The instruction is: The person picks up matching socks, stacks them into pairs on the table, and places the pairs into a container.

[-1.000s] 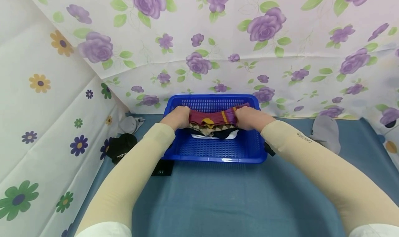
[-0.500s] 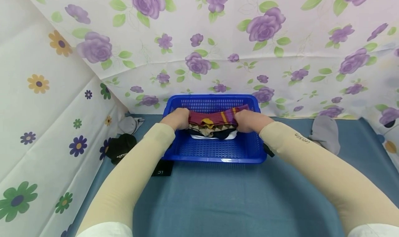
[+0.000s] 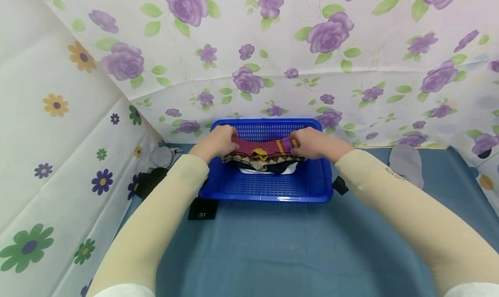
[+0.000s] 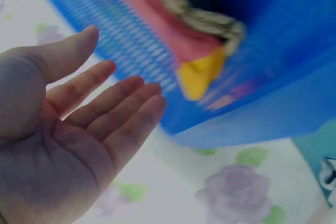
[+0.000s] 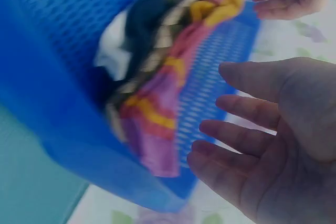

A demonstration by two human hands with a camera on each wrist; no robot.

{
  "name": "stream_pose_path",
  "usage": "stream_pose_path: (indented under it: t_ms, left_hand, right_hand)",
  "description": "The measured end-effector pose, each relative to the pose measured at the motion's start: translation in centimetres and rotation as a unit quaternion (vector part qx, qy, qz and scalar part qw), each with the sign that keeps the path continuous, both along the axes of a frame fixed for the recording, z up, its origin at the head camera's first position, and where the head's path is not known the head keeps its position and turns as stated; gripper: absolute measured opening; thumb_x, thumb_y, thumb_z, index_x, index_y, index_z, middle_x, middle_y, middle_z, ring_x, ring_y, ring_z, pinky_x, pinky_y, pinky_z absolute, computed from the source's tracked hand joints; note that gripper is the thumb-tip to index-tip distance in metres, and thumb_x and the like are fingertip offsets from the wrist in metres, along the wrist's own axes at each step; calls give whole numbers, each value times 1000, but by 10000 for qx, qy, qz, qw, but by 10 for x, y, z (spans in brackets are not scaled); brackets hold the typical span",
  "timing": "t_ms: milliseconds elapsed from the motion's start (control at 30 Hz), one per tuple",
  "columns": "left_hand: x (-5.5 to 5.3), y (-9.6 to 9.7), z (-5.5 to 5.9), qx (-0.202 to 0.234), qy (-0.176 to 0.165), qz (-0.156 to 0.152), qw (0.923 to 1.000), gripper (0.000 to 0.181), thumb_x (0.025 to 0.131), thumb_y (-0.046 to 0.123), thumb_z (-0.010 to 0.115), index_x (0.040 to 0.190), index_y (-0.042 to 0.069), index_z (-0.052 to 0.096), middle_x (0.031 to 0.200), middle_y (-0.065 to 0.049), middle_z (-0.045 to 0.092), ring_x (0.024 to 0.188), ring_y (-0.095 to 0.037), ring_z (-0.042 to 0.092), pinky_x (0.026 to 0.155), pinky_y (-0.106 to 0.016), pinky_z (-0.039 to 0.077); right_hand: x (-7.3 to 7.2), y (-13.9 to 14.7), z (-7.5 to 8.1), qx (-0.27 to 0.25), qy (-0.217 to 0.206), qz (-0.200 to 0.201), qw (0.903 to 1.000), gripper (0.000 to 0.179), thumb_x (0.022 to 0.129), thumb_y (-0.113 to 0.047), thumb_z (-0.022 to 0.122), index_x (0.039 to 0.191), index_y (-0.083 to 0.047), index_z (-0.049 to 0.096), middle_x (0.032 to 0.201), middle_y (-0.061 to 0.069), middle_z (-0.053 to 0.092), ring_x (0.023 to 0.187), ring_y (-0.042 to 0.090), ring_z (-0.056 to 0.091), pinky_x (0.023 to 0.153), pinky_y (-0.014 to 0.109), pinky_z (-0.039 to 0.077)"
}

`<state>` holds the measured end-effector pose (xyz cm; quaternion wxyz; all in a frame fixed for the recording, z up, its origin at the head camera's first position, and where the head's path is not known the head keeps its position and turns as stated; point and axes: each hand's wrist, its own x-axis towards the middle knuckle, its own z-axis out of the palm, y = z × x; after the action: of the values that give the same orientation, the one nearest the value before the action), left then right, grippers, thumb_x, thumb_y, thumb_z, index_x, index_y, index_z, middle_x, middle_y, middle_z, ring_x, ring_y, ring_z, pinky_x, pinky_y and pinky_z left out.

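"Both the left hand (image 3: 219, 140) and the right hand (image 3: 309, 141) are at the blue basket (image 3: 269, 198), I see. Where, taking its far rim as twelve?"

"The left is at ten o'clock, the right at two, well apart, with the pile of cloths (image 3: 259, 151) between them."

"Gripping it?"

"No. The wrist views show each one loosely spread, thumb away from the fingers, free of the cloth. By the head view alone I couldn't tell whether the fingers touch the pile's ends."

"What's on top?"

"A maroon sock (image 3: 246, 147) with a yellow patch in its middle and yellow and purple bands toward two o'clock. It lies crosswise inside the basket, slightly toward twelve from the centre. Below its near edge show a checked cloth (image 3: 249, 161), a dark cloth (image 3: 277, 168) and a white cloth (image 3: 290, 169)."

"And around the basket?"

"Blue fabric (image 3: 288, 253) underneath. A black piece lettered LC (image 3: 202, 209) lies just beside the rim at eight o'clock. Another black piece (image 3: 340, 186) is near, between three and four; a grey piece (image 3: 406, 161) lies farther out at three. Toward nine are a second grey piece (image 3: 163, 156) and a dark item (image 3: 150, 182), the latter partly hidden by a cream sleeve (image 3: 179, 175)."

"Behind it?"

"A white sheet (image 3: 234, 28) with purple flowers, at twelve."
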<state>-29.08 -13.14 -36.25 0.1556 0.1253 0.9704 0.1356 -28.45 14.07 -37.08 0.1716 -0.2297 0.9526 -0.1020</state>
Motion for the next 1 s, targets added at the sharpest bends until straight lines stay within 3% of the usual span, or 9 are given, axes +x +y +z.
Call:
stream_pose_path:
  t_ms: [133, 300, 367, 500, 567, 700, 800, 900, 1000]
  left_hand:
    - [17, 3, 23, 376, 618, 143, 9973, 41, 93, 27, 57, 130, 10, 53, 129, -9, 57, 108, -23, 58, 92, -41, 47]
    - [48, 12, 42, 848, 1433, 202, 9858, 35, 94, 29, 54, 126, 14, 55, 124, -6, 61, 71, -15, 61, 68, -33, 50]
    - [62, 16, 46, 961, 1780, 121, 9793, 33, 95, 29, 54, 124, 14, 57, 122, -6, 62, 71, -15, 62, 66, -32, 50]
    - [90, 23, 50, 1058, 2442, 15, 9639, 31, 94, 32, 55, 119, 14, 61, 120, -4, 63, 98, -16, 62, 82, -35, 52]
    - [103, 26, 48, 1088, 2721, -5, 9561, 31, 94, 35, 54, 116, 15, 62, 117, -2, 64, 105, -16, 59, 88, -36, 51]
    - [128, 33, 39, 1265, 3236, -169, 9376, 25, 93, 34, 56, 109, 16, 64, 107, 0, 65, 97, -13, 58, 82, -33, 52]
    - [147, 39, 27, 1355, 3454, -353, 9280, 22, 93, 34, 56, 105, 18, 65, 102, 3, 66, 93, -10, 58, 79, -29, 52]
    - [163, 46, 11, 1341, 3422, -611, 9280, 22, 93, 35, 56, 104, 19, 66, 102, 6, 66, 94, -8, 59, 81, -27, 51]
    - [175, 54, -7, 1257, 3228, -917, 9336, 22, 94, 35, 53, 106, 21, 65, 103, 7, 66, 96, -8, 59, 83, -27, 50]
  right_hand:
    - [11, 4, 23, -459, 147, -27, 9988, 41, 92, -23, 57, 131, -10, 52, 128, 13, 57, 95, 21, 60, 86, 40, 49]
    - [30, 13, 46, -929, 847, 67, 9920, 39, 93, -24, 58, 128, -10, 54, 128, 11, 58, 102, 22, 61, 90, 43, 48]
    - [41, 17, 52, -1066, 1161, 98, 9874, 37, 92, -23, 58, 127, -9, 55, 128, 11, 58, 111, 25, 59, 94, 45, 47]
    - [65, 24, 58, -1201, 1658, 69, 9788, 36, 91, -24, 60, 124, -9, 57, 125, 9, 59, 117, 26, 55, 96, 46, 45]
    - [77, 28, 55, -1213, 1909, -5, 9741, 35, 90, -25, 61, 123, -10, 58, 123, 8, 61, 115, 25, 56, 94, 46, 47]
    - [102, 36, 44, -1365, 2393, -159, 9612, 33, 89, -29, 63, 118, -13, 61, 117, 5, 63, 109, 23, 59, 87, 44, 50]
    - [120, 42, 31, -1598, 2657, -291, 9503, 33, 88, -29, 64, 117, -15, 62, 118, 4, 63, 111, 22, 58, 88, 45, 50]
    - [135, 48, 17, -1774, 2794, -499, 9423, 32, 87, -29, 65, 117, -17, 62, 122, 4, 62, 115, 23, 56, 90, 47, 48]
    - [146, 55, 3, -1855, 2840, -770, 9376, 32, 87, -28, 66, 117, -18, 63, 123, 4, 61, 116, 24, 55, 88, 48, 48]
